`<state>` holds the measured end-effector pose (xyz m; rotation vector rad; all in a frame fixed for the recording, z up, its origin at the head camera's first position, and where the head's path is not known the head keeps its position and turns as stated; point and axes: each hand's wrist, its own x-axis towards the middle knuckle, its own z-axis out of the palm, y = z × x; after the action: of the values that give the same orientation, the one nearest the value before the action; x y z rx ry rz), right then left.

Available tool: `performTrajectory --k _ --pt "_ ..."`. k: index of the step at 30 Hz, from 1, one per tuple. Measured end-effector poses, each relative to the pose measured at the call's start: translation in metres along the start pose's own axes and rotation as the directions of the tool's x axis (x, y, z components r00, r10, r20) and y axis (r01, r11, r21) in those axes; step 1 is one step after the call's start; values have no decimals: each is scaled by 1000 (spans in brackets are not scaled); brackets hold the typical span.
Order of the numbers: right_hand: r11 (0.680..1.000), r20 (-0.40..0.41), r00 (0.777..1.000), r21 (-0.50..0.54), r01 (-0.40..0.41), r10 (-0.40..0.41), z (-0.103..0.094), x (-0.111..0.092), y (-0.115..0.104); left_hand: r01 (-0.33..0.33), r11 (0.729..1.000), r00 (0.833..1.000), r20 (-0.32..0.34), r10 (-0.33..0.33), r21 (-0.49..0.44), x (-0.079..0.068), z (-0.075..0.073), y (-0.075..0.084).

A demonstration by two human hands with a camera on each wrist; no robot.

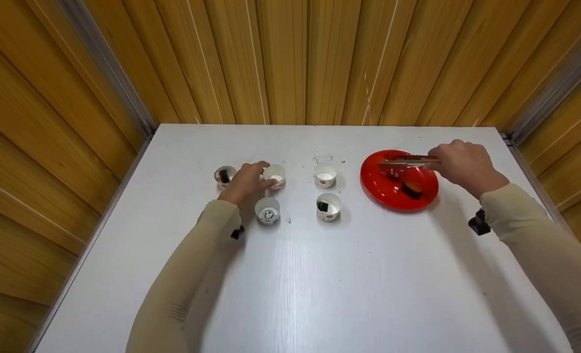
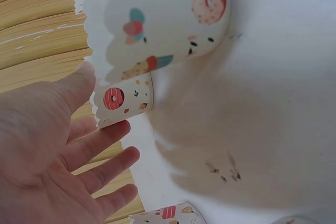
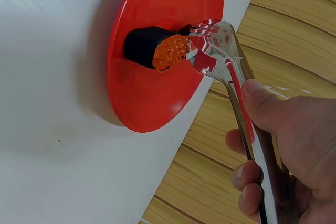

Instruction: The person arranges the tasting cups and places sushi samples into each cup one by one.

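Observation:
My right hand (image 1: 467,164) grips silver metal tongs (image 3: 244,98) over a red plate (image 1: 376,189). On the plate sits a piece of sushi (image 3: 144,48) wrapped in black with orange roe on top. Behind it a second dark piece, partly hidden, is at the tong tips. My left hand (image 1: 246,184) reaches out with fingers spread, thumb and fingertips close beside a white paper cup (image 1: 275,172) in the back row. In the left wrist view, a printed cup (image 2: 123,97) with a pink doughnut shows just beyond the fingers, and a nearer cup (image 2: 163,19) fills the top.
More paper cups stand around: one (image 1: 220,182) at the far left with a dark piece inside, one (image 1: 267,219) in front, one (image 1: 325,182) to the right, and one (image 1: 328,215) holding a black piece. Wood-panelled walls (image 1: 290,59) enclose the white table (image 1: 300,289).

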<state>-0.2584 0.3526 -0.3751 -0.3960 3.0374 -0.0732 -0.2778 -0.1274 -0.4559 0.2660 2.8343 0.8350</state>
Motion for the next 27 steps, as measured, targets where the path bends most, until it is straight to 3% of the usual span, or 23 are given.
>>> performTrajectory --k 20,27 --pt "989 -111 985 -77 123 -132 -33 11 -42 18 1000 1000 -8 -18 -12 0 4 3" --pt "984 -135 975 -51 173 -178 -40 16 -63 17 1000 1000 0 -17 -23 0 6 4"
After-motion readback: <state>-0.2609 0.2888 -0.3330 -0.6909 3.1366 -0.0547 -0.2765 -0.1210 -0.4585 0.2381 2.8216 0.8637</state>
